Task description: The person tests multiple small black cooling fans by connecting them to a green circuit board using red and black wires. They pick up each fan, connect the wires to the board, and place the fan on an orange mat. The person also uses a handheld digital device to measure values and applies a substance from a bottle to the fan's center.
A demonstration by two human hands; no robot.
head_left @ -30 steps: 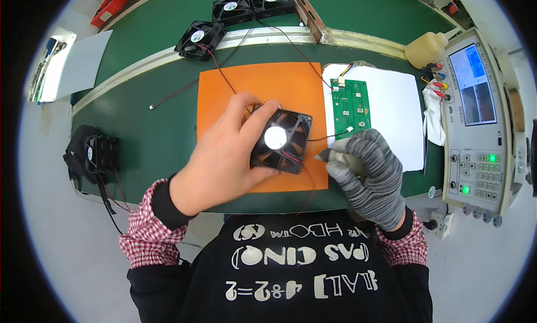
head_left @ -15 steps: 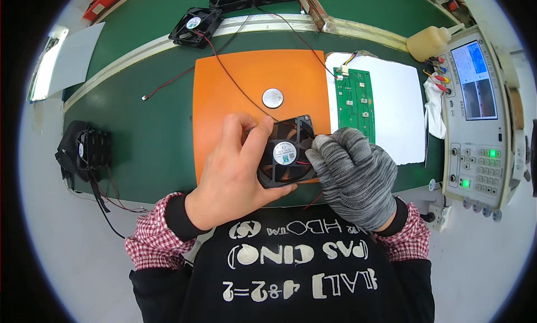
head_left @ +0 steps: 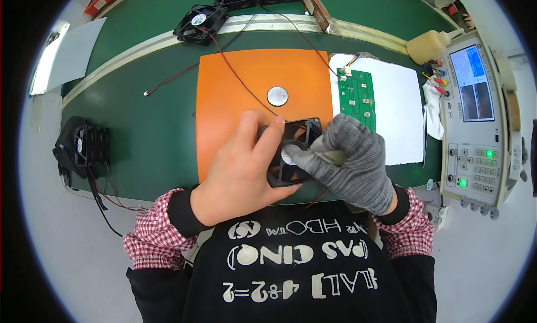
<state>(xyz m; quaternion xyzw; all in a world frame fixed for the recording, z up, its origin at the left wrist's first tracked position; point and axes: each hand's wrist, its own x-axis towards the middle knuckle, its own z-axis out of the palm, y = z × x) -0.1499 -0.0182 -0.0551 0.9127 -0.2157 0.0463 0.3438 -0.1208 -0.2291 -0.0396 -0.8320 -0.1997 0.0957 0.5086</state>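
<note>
My bare left hand (head_left: 238, 163) grips a square black cooling fan (head_left: 295, 174) by its left side, thumb along the near edge and fingers at the far edge. The fan is held over the near edge of an orange mat (head_left: 224, 99). My right hand (head_left: 352, 163), in a grey knitted glove, is at the fan's right side. Its thumb lies on the round label at the hub, partly covering it, and its other fingers are curled by the frame. A round silver disc (head_left: 277, 96) lies on the mat beyond the fan.
A green circuit board (head_left: 357, 99) with plugged-in wires lies on a white sheet (head_left: 400, 110). Right of it stand a test instrument (head_left: 475, 127) and a yellowish bottle (head_left: 430, 45). Another fan (head_left: 200, 23) sits by the rail; stacked fans (head_left: 92, 146) stand left.
My right thumb has moved left from the fan's right edge onto its hub label. The left hand keeps its grip. The whole view has shifted slightly.
</note>
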